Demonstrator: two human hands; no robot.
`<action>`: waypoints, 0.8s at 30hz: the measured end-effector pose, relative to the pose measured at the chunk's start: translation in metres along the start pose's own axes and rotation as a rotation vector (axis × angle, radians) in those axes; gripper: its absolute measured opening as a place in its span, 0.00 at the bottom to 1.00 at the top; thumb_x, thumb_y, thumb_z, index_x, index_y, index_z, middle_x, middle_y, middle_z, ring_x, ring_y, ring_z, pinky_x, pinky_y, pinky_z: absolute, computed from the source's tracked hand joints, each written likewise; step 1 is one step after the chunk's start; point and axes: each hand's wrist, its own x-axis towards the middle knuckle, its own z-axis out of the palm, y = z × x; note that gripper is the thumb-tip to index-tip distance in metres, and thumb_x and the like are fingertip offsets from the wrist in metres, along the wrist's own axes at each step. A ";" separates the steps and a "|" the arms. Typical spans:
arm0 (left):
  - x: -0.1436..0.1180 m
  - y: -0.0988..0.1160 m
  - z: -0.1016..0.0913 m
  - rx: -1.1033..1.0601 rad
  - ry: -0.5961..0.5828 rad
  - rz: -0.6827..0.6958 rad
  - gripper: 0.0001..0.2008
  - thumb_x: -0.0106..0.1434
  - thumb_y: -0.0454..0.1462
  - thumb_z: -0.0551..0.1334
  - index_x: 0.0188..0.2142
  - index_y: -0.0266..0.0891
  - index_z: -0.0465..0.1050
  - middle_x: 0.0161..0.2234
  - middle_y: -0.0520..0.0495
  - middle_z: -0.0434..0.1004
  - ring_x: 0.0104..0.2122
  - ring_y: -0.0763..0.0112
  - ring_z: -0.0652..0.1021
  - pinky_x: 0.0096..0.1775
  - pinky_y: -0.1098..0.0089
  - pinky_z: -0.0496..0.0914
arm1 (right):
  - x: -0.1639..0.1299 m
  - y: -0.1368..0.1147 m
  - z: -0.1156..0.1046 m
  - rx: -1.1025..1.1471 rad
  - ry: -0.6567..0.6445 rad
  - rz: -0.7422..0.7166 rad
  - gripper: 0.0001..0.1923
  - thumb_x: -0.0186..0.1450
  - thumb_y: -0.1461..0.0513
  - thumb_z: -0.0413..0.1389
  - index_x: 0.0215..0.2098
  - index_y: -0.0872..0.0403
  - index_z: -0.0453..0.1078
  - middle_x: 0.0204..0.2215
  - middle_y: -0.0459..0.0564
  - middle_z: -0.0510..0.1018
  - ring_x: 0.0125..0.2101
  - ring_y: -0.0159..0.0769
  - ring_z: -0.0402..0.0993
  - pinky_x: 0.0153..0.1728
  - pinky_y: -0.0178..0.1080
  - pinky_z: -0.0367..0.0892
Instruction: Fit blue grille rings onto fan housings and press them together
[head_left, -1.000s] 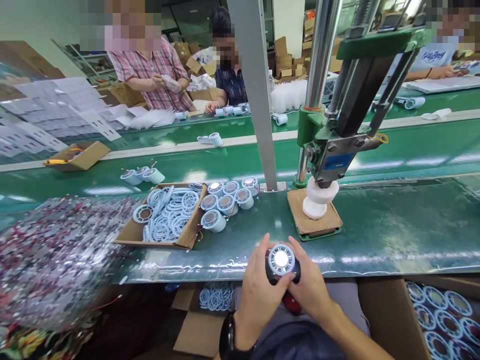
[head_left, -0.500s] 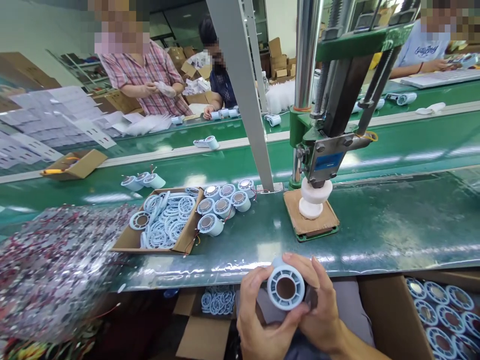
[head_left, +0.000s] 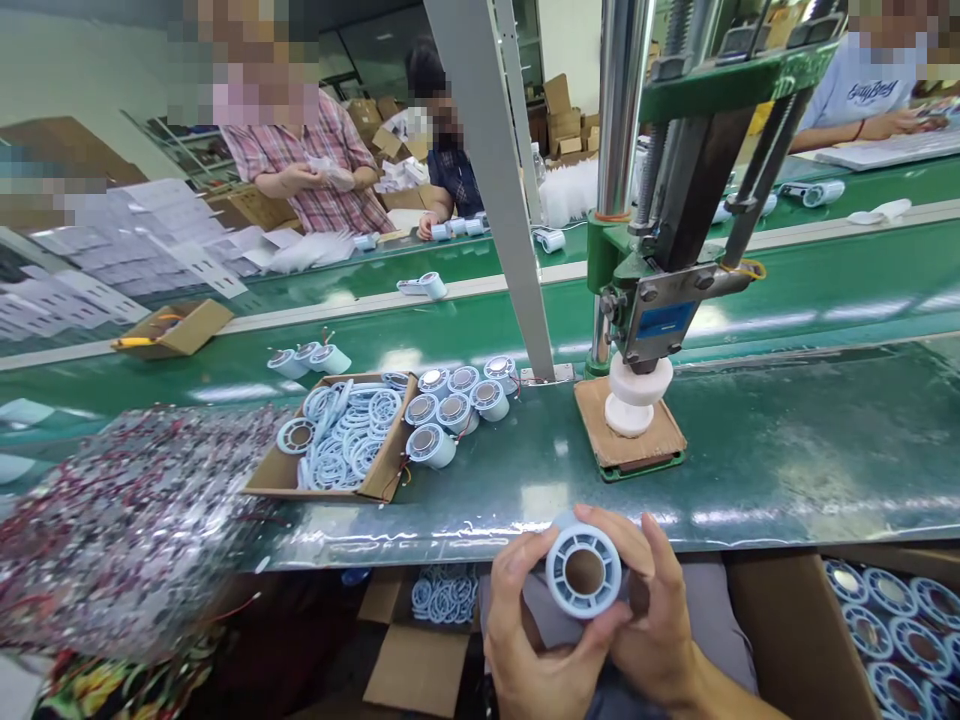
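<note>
Facing the camera, axis toward it: pale blue ring housing (head_left: 583, 571), clasped by left hand (head_left: 536, 640) and right hand (head_left: 654, 620).

A shallow cardboard tray of pale-blue plastic rings (head_left: 337, 445) lies on the green worktop (head_left: 750, 450), left of the green lever press (head_left: 645, 300). Pale-blue round housings (head_left: 454, 405) stand between them. Both hands hold a pale-blue round housing (head_left: 583, 571) before the worktop's near edge.

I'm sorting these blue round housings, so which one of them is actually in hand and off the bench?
The blue round housing gripped between the left hand and right hand, near the bench's front edge. The grouped housings sit beside the cardboard tray.
</note>
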 end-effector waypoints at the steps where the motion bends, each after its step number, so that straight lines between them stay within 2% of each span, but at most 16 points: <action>1: -0.002 -0.001 0.001 0.010 0.015 -0.006 0.34 0.58 0.46 0.75 0.59 0.41 0.66 0.44 0.43 0.81 0.45 0.59 0.81 0.50 0.59 0.77 | 0.001 0.000 0.000 0.006 0.000 0.016 0.40 0.72 0.63 0.57 0.75 0.50 0.42 0.50 0.60 0.83 0.48 0.43 0.83 0.49 0.48 0.80; 5: -0.005 -0.001 0.005 0.053 0.010 -0.053 0.40 0.59 0.47 0.74 0.65 0.43 0.59 0.48 0.40 0.77 0.46 0.55 0.81 0.49 0.55 0.77 | 0.005 -0.001 -0.004 0.017 -0.089 0.094 0.31 0.69 0.60 0.61 0.69 0.48 0.61 0.50 0.57 0.83 0.48 0.44 0.84 0.50 0.42 0.80; 7: -0.006 0.000 0.006 0.072 -0.017 -0.101 0.41 0.60 0.48 0.73 0.66 0.44 0.57 0.49 0.40 0.76 0.46 0.55 0.81 0.50 0.54 0.77 | 0.007 -0.002 -0.006 0.023 -0.113 0.141 0.31 0.66 0.59 0.65 0.65 0.47 0.67 0.49 0.56 0.84 0.47 0.44 0.84 0.50 0.39 0.80; 11: -0.006 0.002 0.005 0.099 -0.059 -0.203 0.42 0.61 0.51 0.71 0.68 0.44 0.54 0.51 0.38 0.74 0.48 0.54 0.79 0.50 0.54 0.76 | 0.006 -0.002 -0.007 0.054 -0.122 0.251 0.35 0.60 0.59 0.71 0.64 0.46 0.68 0.47 0.54 0.85 0.42 0.43 0.86 0.46 0.36 0.81; 15: 0.001 0.006 0.002 0.152 -0.140 -0.254 0.41 0.63 0.54 0.68 0.69 0.43 0.56 0.51 0.37 0.74 0.48 0.52 0.79 0.50 0.54 0.76 | 0.004 -0.001 -0.007 0.044 -0.144 0.275 0.35 0.59 0.60 0.71 0.64 0.47 0.69 0.48 0.55 0.85 0.41 0.43 0.86 0.45 0.37 0.82; 19: 0.009 0.010 -0.002 0.172 -0.309 -0.207 0.30 0.69 0.52 0.62 0.65 0.43 0.64 0.54 0.37 0.71 0.53 0.52 0.77 0.50 0.57 0.76 | 0.007 -0.001 -0.007 -0.006 -0.125 0.196 0.33 0.61 0.64 0.68 0.64 0.49 0.68 0.48 0.57 0.84 0.45 0.44 0.85 0.47 0.38 0.81; 24: 0.002 0.000 -0.005 0.073 -0.415 -0.122 0.27 0.74 0.47 0.56 0.67 0.42 0.57 0.63 0.34 0.67 0.63 0.50 0.69 0.59 0.52 0.70 | 0.010 -0.001 -0.009 -0.061 -0.136 0.063 0.32 0.66 0.70 0.57 0.67 0.50 0.64 0.51 0.58 0.82 0.51 0.45 0.82 0.51 0.44 0.79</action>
